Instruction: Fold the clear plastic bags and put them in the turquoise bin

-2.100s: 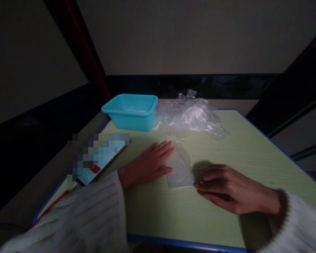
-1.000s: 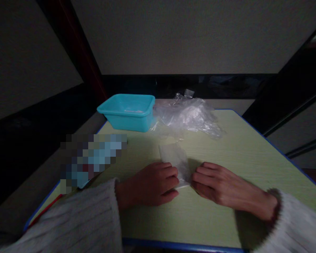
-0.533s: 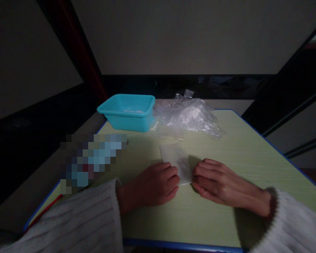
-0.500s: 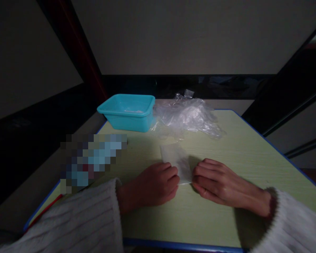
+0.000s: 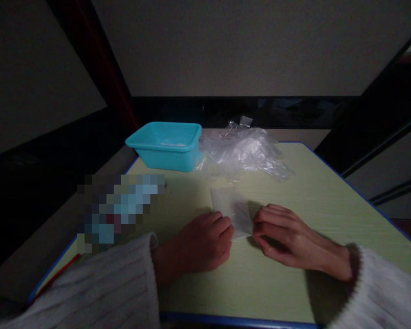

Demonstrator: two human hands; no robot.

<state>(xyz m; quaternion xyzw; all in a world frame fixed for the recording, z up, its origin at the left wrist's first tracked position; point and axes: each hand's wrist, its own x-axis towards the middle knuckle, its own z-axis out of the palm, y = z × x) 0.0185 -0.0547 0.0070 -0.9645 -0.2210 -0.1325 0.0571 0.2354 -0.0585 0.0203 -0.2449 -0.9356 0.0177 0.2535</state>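
Observation:
A small translucent plastic bag (image 5: 235,209), flat and roughly rectangular, lies between my hands near the middle of the table. My left hand (image 5: 205,240) is curled closed over its near left edge, knuckles up, and the covered edge is hidden. At the near right corner, my right hand (image 5: 284,235) pinches the bag between thumb and fingertips, with a gap showing between thumb and palm. Beyond the bag sits a crumpled heap of clear plastic (image 5: 248,151).
A turquoise plastic basin (image 5: 171,159) stands at the table's far left, touching the clear plastic heap. A pixelated object (image 5: 126,205) lies along the left edge. The pale table (image 5: 315,183) has a blue rim, and a panel wall (image 5: 239,50) rises behind it.
The bag has shifted slightly right. My right hand has moved a little right with its corner, and its thumb has dropped away from the palm. My left hand stays almost still.

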